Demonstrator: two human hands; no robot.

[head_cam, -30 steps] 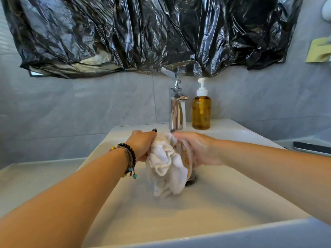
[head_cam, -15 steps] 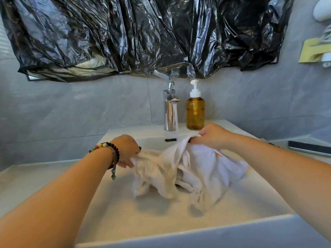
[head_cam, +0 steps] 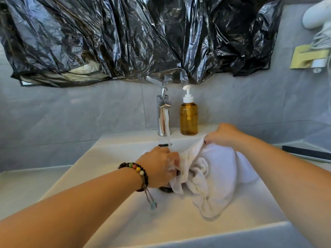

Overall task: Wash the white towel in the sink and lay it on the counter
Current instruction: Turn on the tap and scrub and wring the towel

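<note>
Now, from the left: bare counter [head_cam: 23, 183] runs up to the sink [head_cam: 114, 199]. Left hand [head_cam: 157, 167], beaded bracelet [head_cam: 138, 173] at the wrist, sits low in the basin, right under the stream from the tap [head_cam: 163, 117]; its fingers [head_cam: 172, 168] are curled round the near-left bunch of the towel [head_cam: 215, 178], and some suds seem to show on the knuckles. Half a second back this hand was further left and clear of the water; it has come in under the flow. The towel, a tight wad between both hands a second ago, then pulled wide, now hangs as a loose roll between the hands, its lower fold drooping onto the basin floor to the right of the drain [head_cam: 165, 189], which the left hand half hides. Right hand [head_cam: 222, 136] is higher and further back than before, up near the sink's rear rim beside the soap bottle [head_cam: 189, 119], fingers closed in a pinch on the towel's top corner. Further right, a dark flat object [head_cam: 308, 152] lies on the counter, well apart from the work. Reading: still mid-wash, the cloth being opened and shifted so a fresh part meets the water. Water is running, and no wringing is under way. Laying it on the counter looks some way off; both hands are committed to the towel.
</note>
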